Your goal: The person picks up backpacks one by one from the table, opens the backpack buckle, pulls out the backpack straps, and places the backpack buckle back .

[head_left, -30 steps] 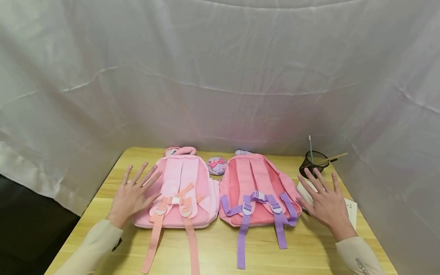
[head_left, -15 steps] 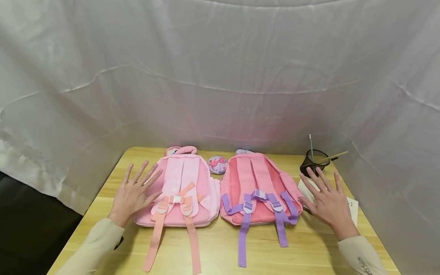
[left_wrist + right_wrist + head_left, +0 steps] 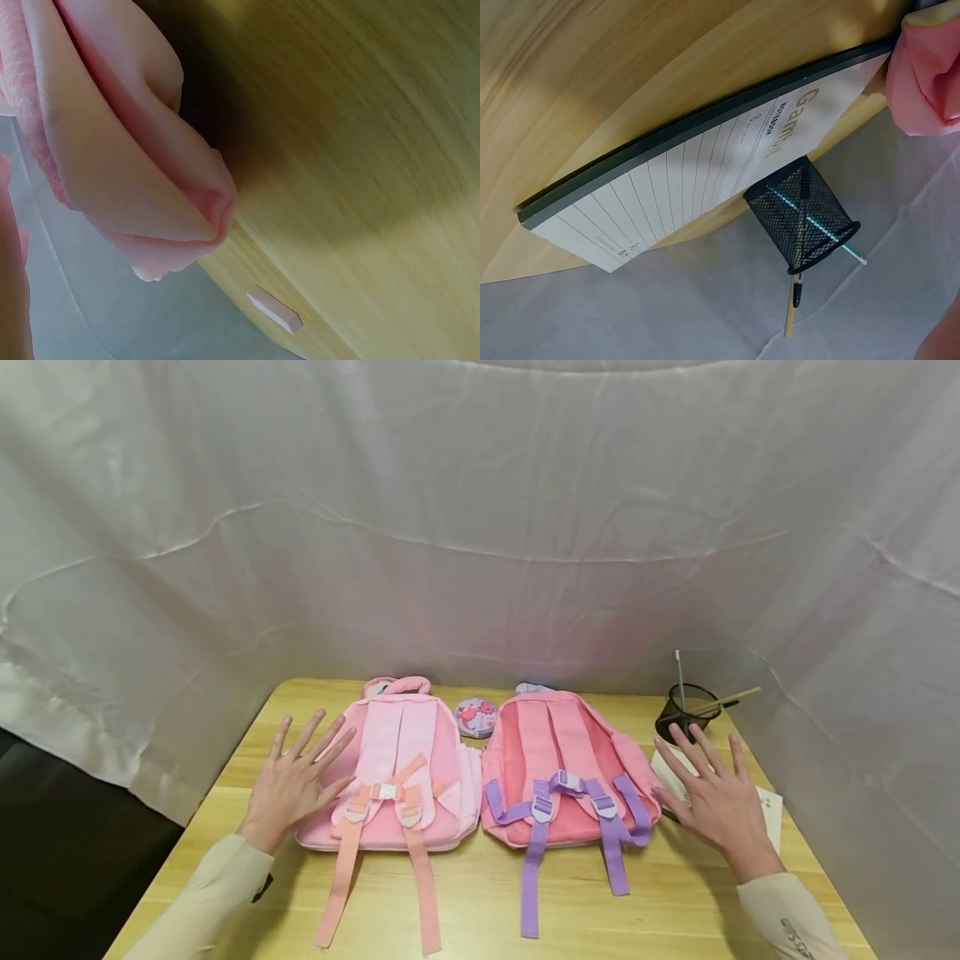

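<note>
My left hand (image 3: 292, 785) is held with fingers spread, overlapping the left side of a light pink backpack (image 3: 378, 731) in the head view. That backpack lies with its back panel and orange-buckled straps facing up. Beside it on the right lies a darker pink backpack (image 3: 536, 727) with purple straps, also back side up. My right hand (image 3: 712, 797), fingers spread too, is over a notebook (image 3: 771, 818) at that backpack's right edge. Neither hand holds anything. In the left wrist view, the light pink backpack's side (image 3: 127, 150) fills the upper left.
Behind the right hand stands a black mesh pen cup (image 3: 686, 718) holding a pencil and other thin sticks. A round patterned pouch (image 3: 476, 717) sits between the bag tops. A small pale block (image 3: 274, 309) lies on the wooden table (image 3: 480, 902). Grey cloth (image 3: 480, 568) hangs around it.
Both hands keep their spread pose. The bags and table sit slightly higher and further right in the head view, by a small amount.
</note>
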Demonstrator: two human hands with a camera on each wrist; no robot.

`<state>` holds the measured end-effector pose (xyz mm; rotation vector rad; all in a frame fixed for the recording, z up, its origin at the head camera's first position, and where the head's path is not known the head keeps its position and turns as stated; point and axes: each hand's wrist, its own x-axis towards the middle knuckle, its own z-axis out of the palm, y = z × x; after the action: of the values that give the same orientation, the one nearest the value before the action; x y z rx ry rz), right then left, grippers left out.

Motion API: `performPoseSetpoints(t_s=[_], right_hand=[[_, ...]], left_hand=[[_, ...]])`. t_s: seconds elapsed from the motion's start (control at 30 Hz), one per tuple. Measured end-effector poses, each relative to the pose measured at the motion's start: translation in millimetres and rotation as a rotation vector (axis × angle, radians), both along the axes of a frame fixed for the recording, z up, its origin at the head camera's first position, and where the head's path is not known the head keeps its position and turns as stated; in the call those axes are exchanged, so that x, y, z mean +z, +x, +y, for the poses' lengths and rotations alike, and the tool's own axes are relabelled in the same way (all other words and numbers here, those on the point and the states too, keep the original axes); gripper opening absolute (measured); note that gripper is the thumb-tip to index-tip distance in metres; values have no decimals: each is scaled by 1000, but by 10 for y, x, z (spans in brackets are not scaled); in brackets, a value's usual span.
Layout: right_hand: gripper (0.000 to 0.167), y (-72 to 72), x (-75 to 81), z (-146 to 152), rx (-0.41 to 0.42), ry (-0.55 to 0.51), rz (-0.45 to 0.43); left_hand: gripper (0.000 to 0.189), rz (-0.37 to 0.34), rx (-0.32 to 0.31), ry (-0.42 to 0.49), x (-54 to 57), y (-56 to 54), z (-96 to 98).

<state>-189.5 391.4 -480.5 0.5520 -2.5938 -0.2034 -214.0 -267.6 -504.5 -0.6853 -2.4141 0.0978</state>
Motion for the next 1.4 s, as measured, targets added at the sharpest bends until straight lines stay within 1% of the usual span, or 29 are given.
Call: performPoseSetpoints(t_s=[0.2, 0.33, 0.5, 0.6, 0.63, 0.7, 0.77, 0.83, 0.9, 0.97, 1.0, 1.1, 1.2, 1.33, 1.4], right_hand=[[80, 17, -16, 16, -8, -12, 4], [79, 27, -17, 10, 7, -31, 24], [76, 8, 21, -53, 40, -50, 66], [73, -17, 67, -126, 74, -68, 101], [72, -24, 84, -156, 84, -77, 110], [71, -32, 113, -224, 99, -97, 126], [72, -38, 134, -301, 113, -123, 135], [74, -45, 149, -389, 127, -153, 136], [76, -48, 162, -485, 137, -175, 119], [76, -61, 169, -576, 150, -189, 98], [73, -67, 171, -622, 156, -198, 79], [67, -80, 158, -752, 154, -234, 17], [66, -94, 113, -870, 149, -285, -34], [58, -106, 25, -996, 146, -325, -94], [57, -109, -21, -1043, 149, -339, -127]], left_hand=[[85, 6, 10, -6, -5, 4, 7], [82, 1, 2, 10, 11, -9, 29], [86, 27, -1, 10, 81, -13, 117], [79, 50, -11, 28, 150, 11, 235], [76, 47, -17, 43, 173, 22, 291], [69, 26, -26, 89, 223, 46, 435], [65, -34, -24, 151, 275, 77, 621], [66, -132, -28, 245, 317, 94, 842], [68, -236, -46, 336, 356, 100, 1073], [68, -326, -68, 419, 375, 95, 1317], [67, -364, -90, 463, 379, 86, 1436], [64, -453, -148, 545, 351, 62, 1784], [62, -520, -219, 591, 286, 26, 2109], [54, -578, -291, 585, 184, -31, 2472], [49, -592, -304, 578, 142, -51, 2621]])
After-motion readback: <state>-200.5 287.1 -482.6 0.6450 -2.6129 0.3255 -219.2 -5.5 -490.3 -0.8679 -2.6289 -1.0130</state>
